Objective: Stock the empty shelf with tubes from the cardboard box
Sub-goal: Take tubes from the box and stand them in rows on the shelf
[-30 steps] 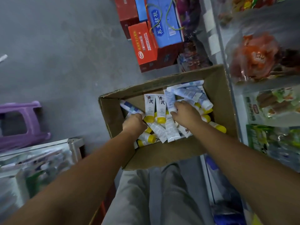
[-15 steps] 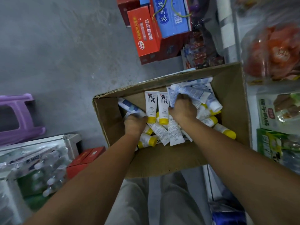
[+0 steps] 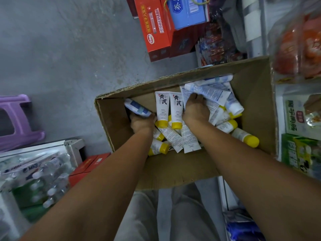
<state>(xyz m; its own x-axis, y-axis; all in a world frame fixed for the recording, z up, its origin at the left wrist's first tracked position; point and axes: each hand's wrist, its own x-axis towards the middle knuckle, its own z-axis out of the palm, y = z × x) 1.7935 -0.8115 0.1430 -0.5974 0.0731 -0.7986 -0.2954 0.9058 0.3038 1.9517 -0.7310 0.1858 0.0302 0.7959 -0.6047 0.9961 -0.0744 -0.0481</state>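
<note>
Open-topped box (image 3: 251, 101) (crowded tubes (image 3: 176, 103))

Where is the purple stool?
In the head view the purple stool stands at the far left edge on the grey floor, left of the cardboard box and just beyond the wrapped packs of bottles.

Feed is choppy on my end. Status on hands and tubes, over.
Left hand grips a blue-and-white tube. Right hand grips a blue-printed tube. Both inside the cardboard box, loose yellow-capped tubes around them. Nothing blocking the lift-out.
</note>
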